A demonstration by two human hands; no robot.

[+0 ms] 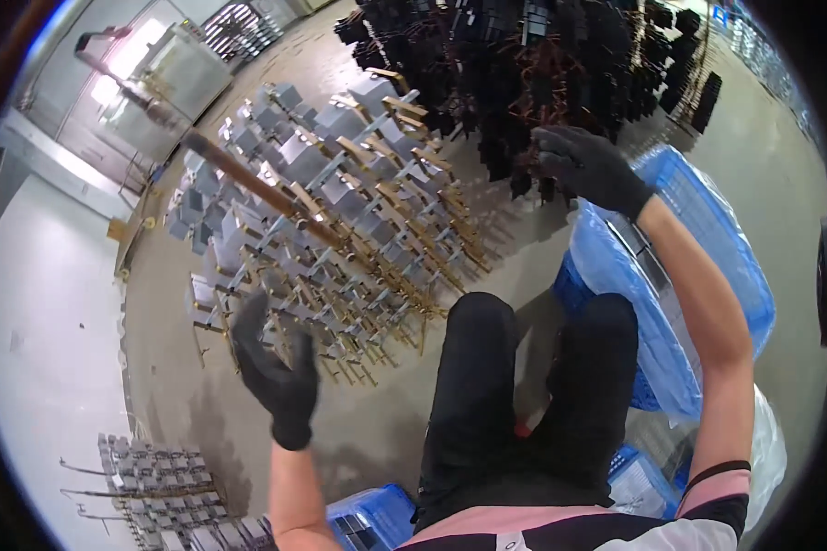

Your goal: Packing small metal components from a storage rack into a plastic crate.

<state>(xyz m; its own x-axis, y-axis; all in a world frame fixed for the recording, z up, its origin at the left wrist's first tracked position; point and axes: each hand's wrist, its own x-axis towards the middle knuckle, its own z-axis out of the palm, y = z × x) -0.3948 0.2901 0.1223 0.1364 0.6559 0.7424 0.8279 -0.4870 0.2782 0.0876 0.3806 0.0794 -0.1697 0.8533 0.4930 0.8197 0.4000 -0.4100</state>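
While the gloved left hand [280,381] hangs open beside the rack of grey parts [326,211], the right hand [588,165], its grip closed among hanging black parts [524,64], reaches above the blue crate [744,266]. Parts look light, rigid; best taken by their edges.

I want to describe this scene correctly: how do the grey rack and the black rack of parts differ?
The grey rack carries pale grey parts on yellowish hooks; the black rack carries dark, black parts. The grey rack is nearer the left hand, which does not touch it; the right hand reaches the black rack's lower parts. Both hold many small parts hung in rows, and both hands wear black gloves.
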